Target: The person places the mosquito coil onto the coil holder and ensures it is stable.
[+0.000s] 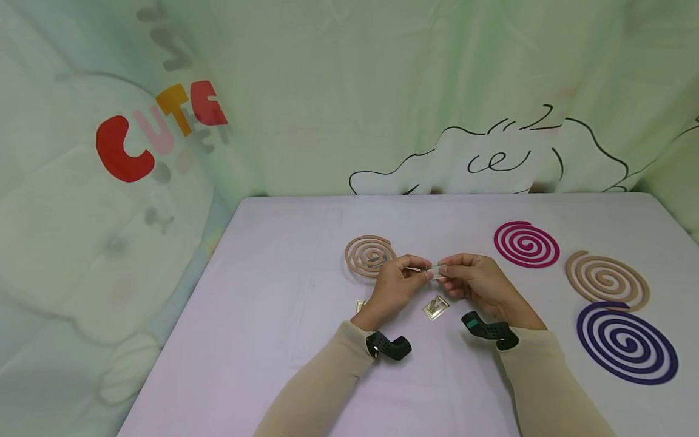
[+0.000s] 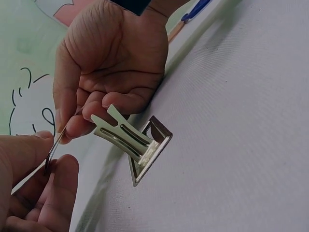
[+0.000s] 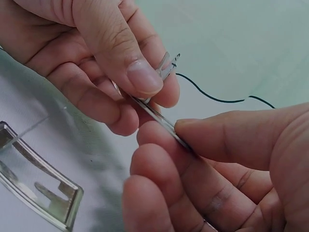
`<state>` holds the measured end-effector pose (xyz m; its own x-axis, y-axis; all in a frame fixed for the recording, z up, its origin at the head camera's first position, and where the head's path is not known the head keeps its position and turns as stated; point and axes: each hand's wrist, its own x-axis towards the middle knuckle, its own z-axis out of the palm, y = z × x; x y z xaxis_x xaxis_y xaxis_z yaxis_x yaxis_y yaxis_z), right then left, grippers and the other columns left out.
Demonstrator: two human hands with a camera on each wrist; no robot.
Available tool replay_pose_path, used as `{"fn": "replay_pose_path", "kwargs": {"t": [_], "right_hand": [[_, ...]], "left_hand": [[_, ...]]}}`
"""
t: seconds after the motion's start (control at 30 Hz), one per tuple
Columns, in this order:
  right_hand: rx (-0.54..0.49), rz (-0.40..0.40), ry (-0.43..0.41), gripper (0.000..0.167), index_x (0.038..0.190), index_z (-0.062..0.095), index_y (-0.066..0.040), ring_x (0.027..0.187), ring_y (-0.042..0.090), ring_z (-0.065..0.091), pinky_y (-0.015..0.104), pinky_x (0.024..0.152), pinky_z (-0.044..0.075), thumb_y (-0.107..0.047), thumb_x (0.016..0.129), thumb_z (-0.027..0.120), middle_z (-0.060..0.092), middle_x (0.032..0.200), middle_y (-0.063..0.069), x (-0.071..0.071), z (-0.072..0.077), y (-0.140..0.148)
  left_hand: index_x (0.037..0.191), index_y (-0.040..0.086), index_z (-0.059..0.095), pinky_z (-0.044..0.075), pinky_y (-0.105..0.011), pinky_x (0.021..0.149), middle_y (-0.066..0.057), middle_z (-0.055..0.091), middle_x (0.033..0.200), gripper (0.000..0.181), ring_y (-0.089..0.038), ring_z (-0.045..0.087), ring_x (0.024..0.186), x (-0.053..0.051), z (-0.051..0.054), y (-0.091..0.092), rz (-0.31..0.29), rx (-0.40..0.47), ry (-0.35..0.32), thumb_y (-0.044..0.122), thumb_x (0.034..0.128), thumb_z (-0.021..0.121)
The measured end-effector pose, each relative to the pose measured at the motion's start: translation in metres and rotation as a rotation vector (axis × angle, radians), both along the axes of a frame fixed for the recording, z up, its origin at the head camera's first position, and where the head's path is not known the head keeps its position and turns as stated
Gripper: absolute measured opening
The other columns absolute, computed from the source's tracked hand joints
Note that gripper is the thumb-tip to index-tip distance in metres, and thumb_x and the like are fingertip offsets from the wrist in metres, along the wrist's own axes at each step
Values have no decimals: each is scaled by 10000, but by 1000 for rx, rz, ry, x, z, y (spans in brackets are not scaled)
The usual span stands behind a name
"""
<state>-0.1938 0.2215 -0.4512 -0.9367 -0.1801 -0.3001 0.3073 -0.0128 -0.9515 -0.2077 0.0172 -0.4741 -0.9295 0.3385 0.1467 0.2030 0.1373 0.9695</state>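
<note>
My left hand point(image 1: 389, 290) and my right hand point(image 1: 486, 284) meet over the table. Between them they pinch a small, thin metal mosquito coil stand point(image 1: 436, 271), one end each; in the right wrist view its edge point(image 3: 166, 124) runs between both thumbs. Fingers cover most of it. Just below lies another metal coil stand point(image 1: 436, 308), its forked tongue point(image 2: 120, 133) bent upright from the frame. A third stand point(image 1: 360, 305) is partly hidden behind my left wrist. Beyond my left hand a tan mosquito coil point(image 1: 360, 246) appears with a metal piece at its centre.
To the right lie a magenta coil point(image 1: 526, 244), a second tan coil point(image 1: 607, 280) and a dark purple coil point(image 1: 627, 343), which overlaps the tan one's edge. A pale cloth covers the table point(image 1: 284, 291). Printed curtains point(image 1: 327, 91) hang behind and at the left.
</note>
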Motion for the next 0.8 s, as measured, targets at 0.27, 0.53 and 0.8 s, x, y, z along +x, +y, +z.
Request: {"fn": "replay_pose_path", "kwargs": {"t": [0.27,0.53,0.8], "right_hand": [[18,7,3,286,1193,615,44,739,94,702,253,686,606,-159,1010,700,760,875,-5,1,1,1],[15,-3,-10,231,1172,634,11,727,97,701,250,673,605,-144,1013,695,762,874,-5,0,1,0],[49,3,-30,356,1292,576,55,756,106,706,254,694,609,-158,1025,677,763,901,-11,1,4,-1]], "left_hand": [[1220,-45,704,527,-149,722,-158,723,1188,292,-5,658,821,1,1,0,-10,20,-67,27,938,735],[1264,-99,654,541,-161,737,-118,733,1013,369,-28,670,831,0,-1,3,-48,103,-134,-85,900,717],[1299,-126,612,567,-185,733,-13,674,887,412,-52,666,762,1,-3,6,-53,205,-237,-143,893,677]]}}
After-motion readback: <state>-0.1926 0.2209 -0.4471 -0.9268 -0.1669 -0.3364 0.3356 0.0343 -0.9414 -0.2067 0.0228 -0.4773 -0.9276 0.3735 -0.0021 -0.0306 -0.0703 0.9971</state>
